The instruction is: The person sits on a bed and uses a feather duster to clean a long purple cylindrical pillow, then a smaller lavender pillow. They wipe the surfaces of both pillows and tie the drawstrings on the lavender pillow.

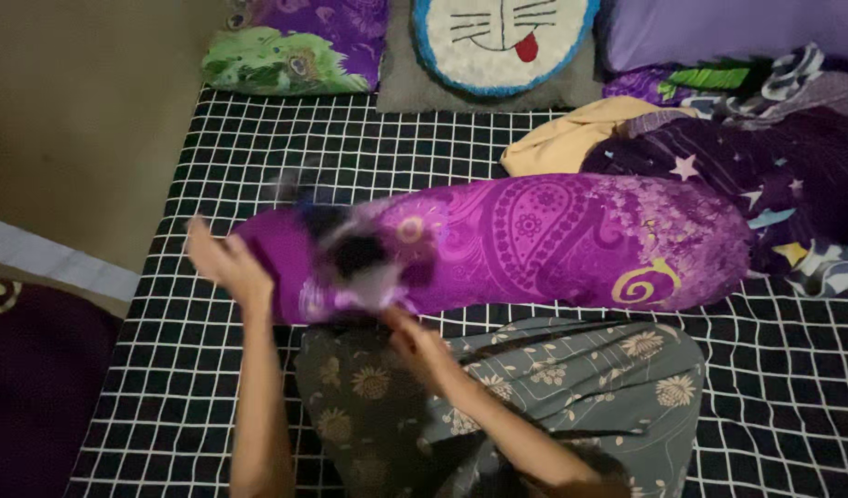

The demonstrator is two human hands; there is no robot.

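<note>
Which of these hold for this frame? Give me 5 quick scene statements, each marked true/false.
1. The left hand is at the end of the purple bolster pillow. True.
2. The bolster lies on a plain white sheet. False: the sheet is black with a white grid.
3. The right hand is near the bolster's lower edge. True; motion blur hides whether it grips.
4. A cat-face cushion sits at the head of the bed. True.
5. The bolster stands upright against the wall. False: it lies flat across the bed.
</note>
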